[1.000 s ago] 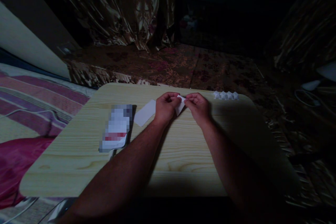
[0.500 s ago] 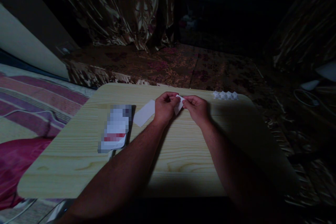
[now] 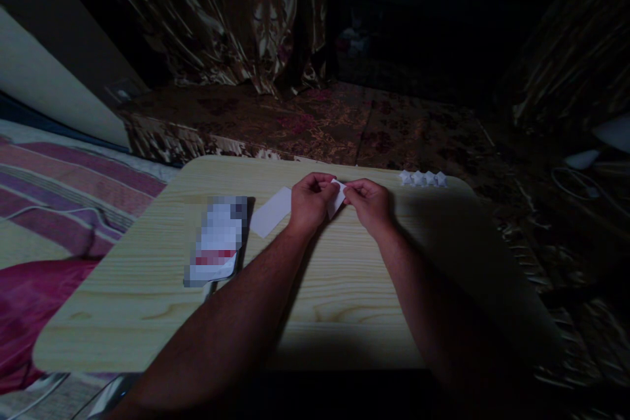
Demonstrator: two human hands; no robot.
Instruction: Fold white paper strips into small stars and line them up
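A small white piece of paper (image 3: pixel 336 202) is pinched between my two hands above the table's far half. My left hand (image 3: pixel 311 200) has its thumb and fingers closed on the paper's left side. On the other side, my right hand (image 3: pixel 369 202) grips the paper's upper right edge with its fingertips. Part of the paper is hidden behind the fingers. A flat stack or sheet of white paper (image 3: pixel 272 212) lies on the table just left of my left hand. Several small white folded paper stars (image 3: pixel 424 178) stand in a row near the far right edge.
A phone (image 3: pixel 216 239), partly blurred out, lies on the left of the wood-grain table (image 3: pixel 339 302). Beside the table at left is a striped bed cover (image 3: pixel 59 197) with a pink cloth (image 3: pixel 39 315). A patterned curtain (image 3: pixel 266 20) hangs behind; a white cable (image 3: pixel 573 184) lies at right.
Almost nothing differs. Both hands keep the same hold on the paper, with only a very slight shift of the fingers and paper.
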